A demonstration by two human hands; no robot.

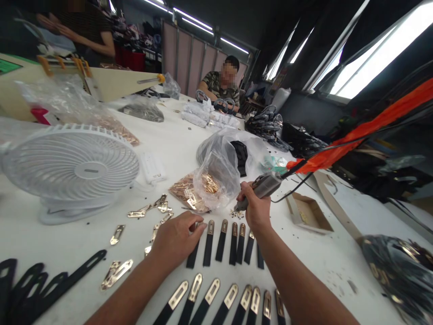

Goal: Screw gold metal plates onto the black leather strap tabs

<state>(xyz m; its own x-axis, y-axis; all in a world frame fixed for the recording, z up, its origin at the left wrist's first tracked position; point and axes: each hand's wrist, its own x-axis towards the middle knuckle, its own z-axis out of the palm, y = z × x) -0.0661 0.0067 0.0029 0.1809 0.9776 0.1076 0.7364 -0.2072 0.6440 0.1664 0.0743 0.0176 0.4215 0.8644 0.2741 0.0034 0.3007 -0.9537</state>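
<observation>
My right hand (257,210) is wrapped around a grey electric screwdriver (265,184), which is tilted with its tip down by a small pile of tiny screws (238,214). My left hand (179,237) is closed, thumb and forefinger together, over the upper end of a black strap (192,256). Whatever is between those fingers is hidden. To its right lies a row of black straps with gold slotted plates (210,228) at their ends. Closer to me lies a second row of such straps (214,291). Loose gold plates (117,234) are scattered left of my left hand.
A white fan (91,169) stands at left. Behind my hands sits an open plastic bag (219,180) of gold pieces. At right are a shallow cardboard box (313,216) and a bundle of wrapped straps (389,271). An orange-wrapped cable (358,135) slants overhead. Two people sit beyond.
</observation>
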